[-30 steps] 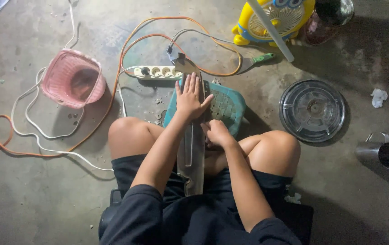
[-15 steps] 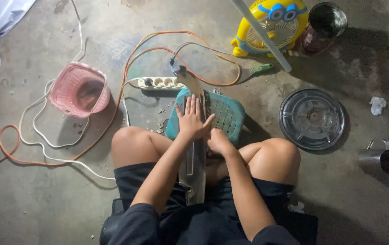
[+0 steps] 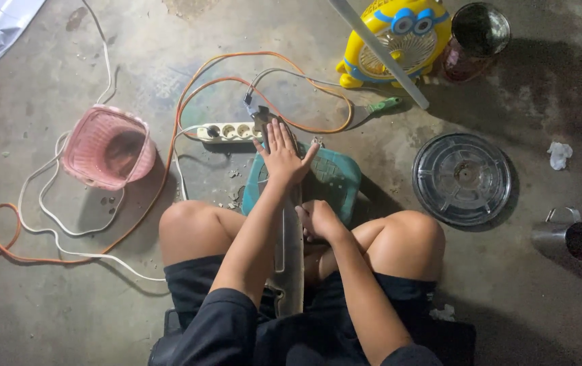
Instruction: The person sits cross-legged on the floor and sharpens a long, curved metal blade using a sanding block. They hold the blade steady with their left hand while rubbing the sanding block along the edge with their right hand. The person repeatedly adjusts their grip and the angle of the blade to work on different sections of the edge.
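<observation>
Between the knees, left hand (image 3: 282, 157) is pressing splayed fingers flat on a long grey metal strip (image 3: 289, 251) running near-to-far; right hand (image 3: 318, 220) is clenching its nearer edge.

Your stool (image 3: 332, 179) sits at frame centre between your knees, the power strip (image 3: 226, 131) just above it, the basket (image 3: 108, 148) at left, the round lid (image 3: 462, 179) at right, the fan (image 3: 399, 37) at upper right.
</observation>
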